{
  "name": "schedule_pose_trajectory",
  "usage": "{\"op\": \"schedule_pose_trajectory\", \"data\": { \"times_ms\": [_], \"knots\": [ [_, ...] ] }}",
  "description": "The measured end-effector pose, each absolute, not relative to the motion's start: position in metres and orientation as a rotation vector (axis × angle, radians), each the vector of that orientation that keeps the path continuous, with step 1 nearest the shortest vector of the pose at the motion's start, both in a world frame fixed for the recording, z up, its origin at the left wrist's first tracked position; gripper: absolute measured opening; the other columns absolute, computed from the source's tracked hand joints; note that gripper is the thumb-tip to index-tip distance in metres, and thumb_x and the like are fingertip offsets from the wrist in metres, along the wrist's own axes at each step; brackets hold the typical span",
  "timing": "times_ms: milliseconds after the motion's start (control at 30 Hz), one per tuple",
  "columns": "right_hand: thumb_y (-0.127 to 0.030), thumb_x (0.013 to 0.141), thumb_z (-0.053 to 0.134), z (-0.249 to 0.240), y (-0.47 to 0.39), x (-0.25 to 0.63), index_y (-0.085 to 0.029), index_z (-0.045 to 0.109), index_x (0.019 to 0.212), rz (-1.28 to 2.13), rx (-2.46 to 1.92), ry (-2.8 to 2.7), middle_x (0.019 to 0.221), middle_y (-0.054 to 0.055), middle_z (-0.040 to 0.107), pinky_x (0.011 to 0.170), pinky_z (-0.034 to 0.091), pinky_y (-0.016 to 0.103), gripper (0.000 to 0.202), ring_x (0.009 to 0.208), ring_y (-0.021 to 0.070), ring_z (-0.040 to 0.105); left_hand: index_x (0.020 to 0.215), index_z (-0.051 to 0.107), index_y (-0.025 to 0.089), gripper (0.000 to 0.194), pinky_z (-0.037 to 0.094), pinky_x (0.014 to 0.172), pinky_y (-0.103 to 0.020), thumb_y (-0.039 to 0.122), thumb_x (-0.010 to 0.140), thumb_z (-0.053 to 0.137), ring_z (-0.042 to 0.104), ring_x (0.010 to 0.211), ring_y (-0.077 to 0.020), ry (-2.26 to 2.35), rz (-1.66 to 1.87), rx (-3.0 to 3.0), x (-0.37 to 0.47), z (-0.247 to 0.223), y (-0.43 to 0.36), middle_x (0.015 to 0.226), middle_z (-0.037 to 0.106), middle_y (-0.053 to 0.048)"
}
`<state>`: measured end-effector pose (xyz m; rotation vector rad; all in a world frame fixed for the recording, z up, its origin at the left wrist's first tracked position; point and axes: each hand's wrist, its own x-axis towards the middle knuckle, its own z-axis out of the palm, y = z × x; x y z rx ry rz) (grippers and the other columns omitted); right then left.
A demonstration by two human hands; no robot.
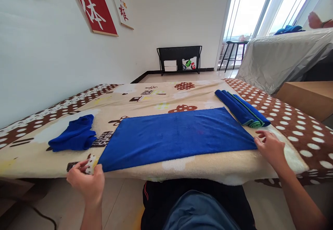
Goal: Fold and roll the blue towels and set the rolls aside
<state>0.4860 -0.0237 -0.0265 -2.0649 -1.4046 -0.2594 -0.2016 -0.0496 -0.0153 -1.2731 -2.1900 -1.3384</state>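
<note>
I see the left hand [87,181] and right hand [271,147] pinching corners of the spread blue cloth [177,136]; the red scroll [95,10] shows “体”.

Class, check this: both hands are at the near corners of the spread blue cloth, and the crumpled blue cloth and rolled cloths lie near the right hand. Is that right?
One mistake: the head view shows the crumpled blue cloth near the left hand. The rolled cloths do lie near the right hand, and both hands are at the near corners of the spread blue cloth.
</note>
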Motion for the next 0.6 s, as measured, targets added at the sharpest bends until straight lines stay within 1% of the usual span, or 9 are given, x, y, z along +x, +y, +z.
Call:
{"op": "schedule_pose_trajectory", "data": {
  "times_ms": [67, 133, 200, 267, 333, 400, 467, 500, 600],
  "knots": [
    [-0.043, 0.085, 0.043, -0.012, -0.012, 0.446, -0.024, 0.062, 0.107, -0.261, -1.929, -1.527, 0.106, 0.008, 0.069, 0.089, 0.042, 0.046, 0.035, 0.09, 0.0258, 0.065, 0.118, 0.053, 0.018, 0.04, 0.048, 0.097, -0.046, 0.029, 0.08, 0.051, 0.055, 0.117, -0.0315, -2.034, -1.379, -1.41, -0.164, 0.009, -0.036, 0.124, 0.058, -0.013],
    [-0.04, 0.089, 0.041, 0.005, 0.004, 0.397, -0.024, 0.062, 0.112, -0.192, -1.805, -1.721, 0.115, 0.009, 0.068, 0.098, 0.04, 0.047, 0.035, 0.107, 0.028, 0.063, 0.12, 0.055, 0.021, 0.037, 0.048, 0.102, -0.043, 0.025, 0.085, 0.045, 0.054, 0.124, -0.0277, -1.945, -1.359, -1.782, -0.118, 0.03, -0.014, 0.131, 0.059, -0.008],
    [-0.037, 0.093, 0.035, 0.02, 0.022, 0.347, -0.023, 0.06, 0.123, -0.058, -1.692, -1.948, 0.131, 0.009, 0.063, 0.105, 0.038, 0.046, 0.041, 0.123, 0.0285, 0.057, 0.124, 0.057, 0.021, 0.04, 0.041, 0.111, -0.043, 0.021, 0.086, 0.043, 0.051, 0.131, -0.0255, -1.826, -1.294, -2.13, -0.071, 0.043, 0.011, 0.139, 0.056, -0.007],
    [-0.036, 0.096, 0.031, 0.027, 0.037, 0.299, -0.024, 0.056, 0.133, -0.001, -1.609, -2.068, 0.141, 0.004, 0.057, 0.108, 0.038, 0.04, 0.047, 0.13, 0.0253, 0.053, 0.132, 0.054, 0.018, 0.049, 0.034, 0.119, -0.042, 0.015, 0.084, 0.042, 0.045, 0.139, -0.0239, -1.743, -1.16, -2.402, -0.025, 0.046, 0.034, 0.147, 0.051, -0.009],
    [-0.033, 0.097, 0.028, 0.025, 0.048, 0.258, -0.026, 0.053, 0.14, 0.039, -1.554, -2.145, 0.147, -0.001, 0.051, 0.11, 0.037, 0.035, 0.05, 0.134, 0.0232, 0.049, 0.142, 0.048, 0.014, 0.058, 0.031, 0.121, -0.041, 0.011, 0.085, 0.038, 0.037, 0.145, -0.0222, -1.692, -0.995, -2.588, 0.016, 0.039, 0.049, 0.154, 0.043, -0.011],
    [-0.026, 0.096, 0.025, 0.016, 0.052, 0.228, -0.025, 0.05, 0.143, 0.064, -1.551, -2.175, 0.151, 0.0, 0.047, 0.111, 0.036, 0.03, 0.054, 0.139, 0.0202, 0.044, 0.148, 0.04, 0.01, 0.061, 0.031, 0.12, -0.042, 0.011, 0.088, 0.035, 0.031, 0.148, -0.0218, -1.694, -0.783, -2.689, 0.048, 0.026, 0.054, 0.158, 0.035, -0.013],
    [-0.025, 0.096, 0.026, 0.004, 0.05, 0.211, -0.025, 0.049, 0.145, 0.079, -1.563, -2.187, 0.152, 0.0, 0.044, 0.113, 0.034, 0.029, 0.054, 0.141, 0.0187, 0.041, 0.15, 0.037, 0.008, 0.058, 0.029, 0.12, -0.044, 0.014, 0.092, 0.033, 0.03, 0.148, -0.0227, -1.726, -0.583, -2.697, 0.067, 0.013, 0.049, 0.159, 0.033, -0.014],
    [-0.026, 0.096, 0.027, -0.002, 0.048, 0.207, -0.025, 0.048, 0.146, 0.082, -1.568, -2.19, 0.152, -0.001, 0.043, 0.114, 0.034, 0.03, 0.054, 0.142, 0.0192, 0.04, 0.15, 0.037, 0.01, 0.056, 0.028, 0.12, -0.045, 0.018, 0.095, 0.032, 0.03, 0.148, -0.0231, -1.739, -0.508, -2.679, 0.071, 0.008, 0.045, 0.158, 0.034, -0.014],
    [-0.037, 0.098, 0.028, -0.013, 0.038, 0.216, -0.026, 0.046, 0.147, 0.079, -1.588, -2.186, 0.154, -0.001, 0.039, 0.117, 0.031, 0.038, 0.054, 0.144, 0.0228, 0.037, 0.15, 0.04, 0.022, 0.052, 0.024, 0.121, -0.049, 0.034, 0.101, 0.032, 0.029, 0.148, -0.0231, -1.768, -0.408, -2.591, 0.059, 0.001, 0.029, 0.159, 0.035, -0.007]
  ]
}}
